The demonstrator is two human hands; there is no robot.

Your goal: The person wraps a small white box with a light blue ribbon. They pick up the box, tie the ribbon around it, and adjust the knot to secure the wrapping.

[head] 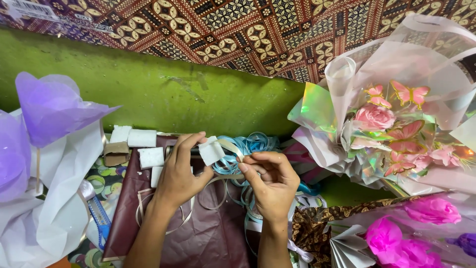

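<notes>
Ribbon (233, 149), pale and narrow, is what I work at the centre of the frame. My left hand (181, 171) pinches a small white foam block (211, 150) between thumb and forefinger, the other fingers curled loosely behind. My right hand (270, 181) has thumb and forefinger pressed together on the ribbon strip just right of the block, the remaining fingers folded into the palm. The strip appears to run from that pinch onto the block's upper edge; whether it is stuck there I cannot tell.

To do this well, I judge that I should keep the strip taut and flat between the two pinches, hold the block square so the ribbon lies along one face without twisting, and keep the slack loops below from snagging.

Under my wrists, in the lower middle of the frame, lies a maroon sheet (208, 238) with loose ribbon loops across it. Just beyond the hands sits a tangle of light blue ribbon (253, 144). Left of centre, more white foam blocks (141, 138) lie beside a scrap of cardboard (116, 153). At the left edge stands a purple and white wrapped bouquet (44, 149); at the right, a pink rose bouquet (391, 129) with butterfly ornaments, and magenta paper flowers (396, 238) below it. Farthest back, a green wall (148, 84) runs under a brown patterned cloth (238, 30).
</notes>
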